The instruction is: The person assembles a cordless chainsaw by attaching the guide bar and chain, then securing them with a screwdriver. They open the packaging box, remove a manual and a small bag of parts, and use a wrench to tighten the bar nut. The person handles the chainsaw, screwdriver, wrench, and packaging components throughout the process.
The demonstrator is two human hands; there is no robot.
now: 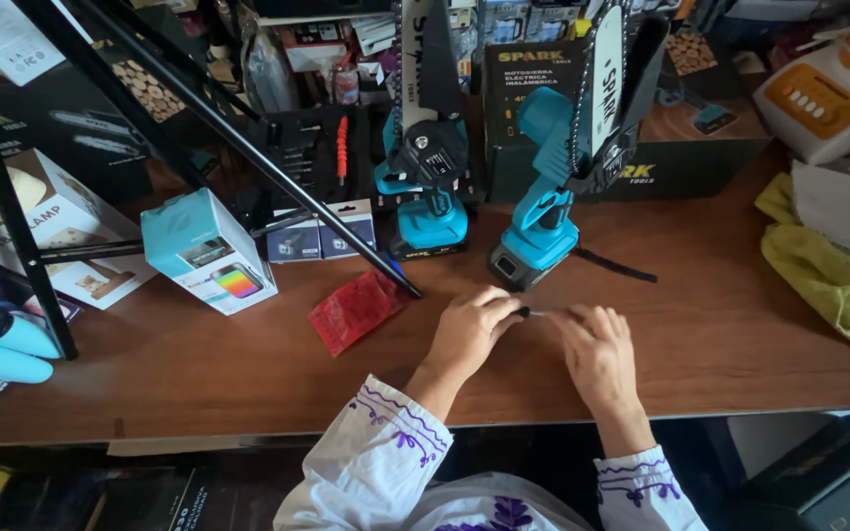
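Hands meet low on the tabletop: left hand and right hand pinch the ends of a small screwdriver just before a blue chainsaw. Likely a tool-readying step; steady grip needed.

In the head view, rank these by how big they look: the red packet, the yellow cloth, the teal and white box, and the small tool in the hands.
1. Yellow cloth, partly cut off
2. Teal and white box, nearly equal, so the order is unsure
3. Red packet
4. Small tool, mostly hidden between the left hand and right hand
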